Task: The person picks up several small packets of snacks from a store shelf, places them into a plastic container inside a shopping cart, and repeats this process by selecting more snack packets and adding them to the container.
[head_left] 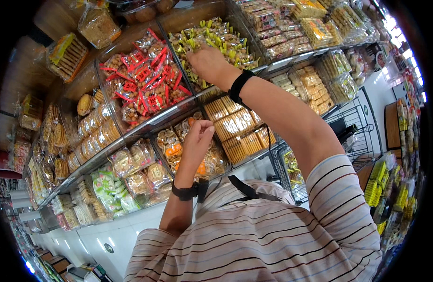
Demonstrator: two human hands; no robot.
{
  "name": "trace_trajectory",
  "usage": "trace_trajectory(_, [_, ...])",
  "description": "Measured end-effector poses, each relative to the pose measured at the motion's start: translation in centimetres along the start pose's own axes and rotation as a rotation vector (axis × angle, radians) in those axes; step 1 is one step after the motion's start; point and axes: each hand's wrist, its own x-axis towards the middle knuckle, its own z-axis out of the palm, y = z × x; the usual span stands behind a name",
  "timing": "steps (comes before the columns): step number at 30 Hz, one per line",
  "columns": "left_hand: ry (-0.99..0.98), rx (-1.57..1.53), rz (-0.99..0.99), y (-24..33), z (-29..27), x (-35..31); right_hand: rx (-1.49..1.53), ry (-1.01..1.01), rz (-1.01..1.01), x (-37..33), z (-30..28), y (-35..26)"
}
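Note:
My right hand [208, 65] reaches into an upper bin of small clear snack packets with yellow ends [230, 40]. Its fingers are closed at a packet on the bin's left side; the fingertips are partly hidden. Lower down and nearer to me, my left hand [198, 141] hangs above a bin of round snack packs with orange labels [171, 149]. That hand's fingers are curled in and no item shows in them. Red-labelled packets of brown nuggets [141, 84] fill the bin to the left of my right hand.
Long wafer-like sticks [233, 120] lie in the lower bin under my right forearm. Clear dividers and a metal shelf edge [146, 124] separate the bins. A black wire shopping cart [357, 136] stands to my right. Green-and-white packets [113, 190] sit at lower left.

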Motion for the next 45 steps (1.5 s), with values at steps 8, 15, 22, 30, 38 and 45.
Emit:
trace_trajectory(8, [-0.011,0.051,-0.010,-0.5,0.0,-0.4,0.191,0.002,0.020,-0.7,-0.7,1.4])
trace_trajectory(15, [-0.010,0.076,0.041,-0.4,0.9,-0.3,0.494,0.322,0.205,-2.9,-3.7,3.3])
trace_trajectory(22, [-0.171,0.052,0.039,0.7,5.4,0.5,0.873,0.535,0.392,-13.1,-8.7,6.8])
trace_trajectory(30, [-0.480,0.004,0.000,0.2,15.2,1.5,1.244,0.577,0.950,-33.8,-8.8,7.0])
trace_trajectory(38, [-0.812,0.187,-0.070,-1.5,28.5,1.5,1.264,0.633,1.685,-56.8,-6.2,4.4])
trace_trajectory(45, [-1.018,0.443,-0.036,-7.6,41.8,0.5,1.263,0.740,2.030,-70.1,-4.0,0.1])
